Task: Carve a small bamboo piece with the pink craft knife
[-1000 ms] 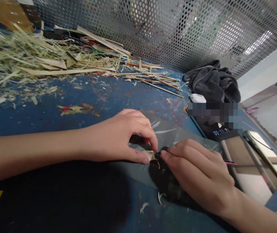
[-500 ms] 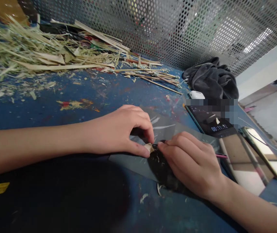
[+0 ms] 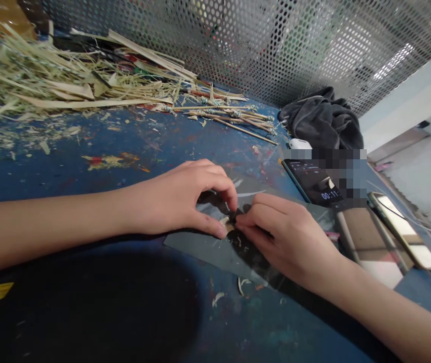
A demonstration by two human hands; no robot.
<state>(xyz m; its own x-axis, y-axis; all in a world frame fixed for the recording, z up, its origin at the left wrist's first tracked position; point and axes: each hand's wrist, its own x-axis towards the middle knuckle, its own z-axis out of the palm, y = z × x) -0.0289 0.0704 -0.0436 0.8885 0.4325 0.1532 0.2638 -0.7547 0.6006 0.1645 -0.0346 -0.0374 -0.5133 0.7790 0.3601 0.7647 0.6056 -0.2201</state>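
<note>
My left hand (image 3: 196,196) rests on a dark grey sheet (image 3: 190,247), thumb and forefinger curved around a small pale carved piece (image 3: 226,225). The thumb tip presses against the piece's near side. From the right, my right hand (image 3: 291,229) comes close to the same piece, its fingers closed in a pinch. A pink end of a thin tool (image 3: 332,235) sticks out behind that hand; the tool's working tip is hidden by the fingers. Fine pale shavings (image 3: 240,242) lie on the sheet just below the fingertips.
Behind the hands are a heap of straw-like strips (image 3: 67,80) and several thin sticks with wrapped ends (image 3: 238,116). At right lie a dark cloth (image 3: 321,118), a white earbud case (image 3: 300,144), a phone showing a timer (image 3: 309,181) and another phone (image 3: 404,227). A perforated metal screen (image 3: 238,45) stands behind.
My right hand has shifted slightly left and up, closer to the left fingertips, and less of the pink end shows. The whole view has moved a little.
</note>
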